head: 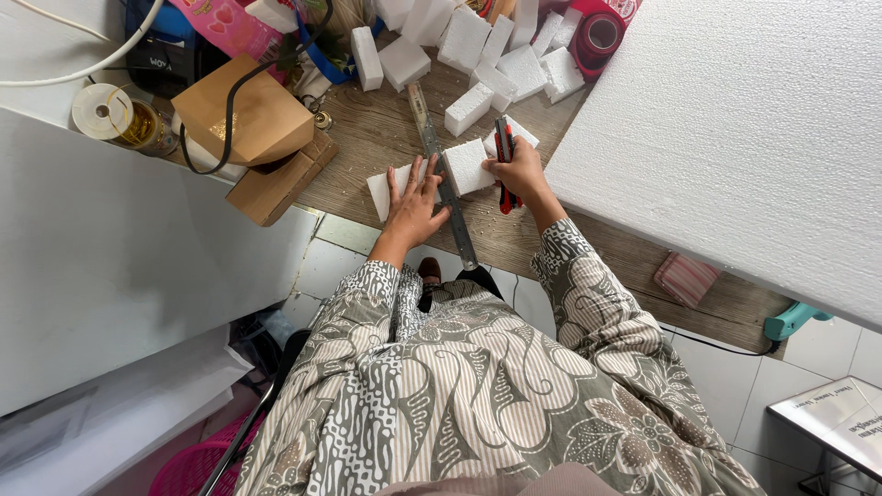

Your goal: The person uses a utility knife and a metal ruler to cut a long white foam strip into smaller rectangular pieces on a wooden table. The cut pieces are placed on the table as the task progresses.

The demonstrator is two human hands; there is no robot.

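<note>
Nearest the camera, patterned grey-and-cream sleeves led up to both hands on the wooden worktable [367, 147]. The left hand [415, 204] lay flat with fingers spread, gripping nothing, pressing a steel ruler [443, 174] onto a white foam slab [464, 167]. At its three o'clock, the right hand [520, 170] was closed around a red-and-black utility knife [503, 156], which stood by the slab's right edge, apart from the ruler.

The likely risk was a slip: the ruler is smooth metal on crumbly, lightweight foam, so uneven pressure could let it skate and spoil the cut, and the spread fingertips sat close to the ruler's edge, where a blade might ride over.

Beyond, at twelve o'clock, lay a heap of small cut foam blocks [478, 55], boxy and grainy. At ten o'clock lay a brown cardboard box [243, 115]; at two o'clock, a large pebbly-surfaced foam sheet [735, 138].
</note>
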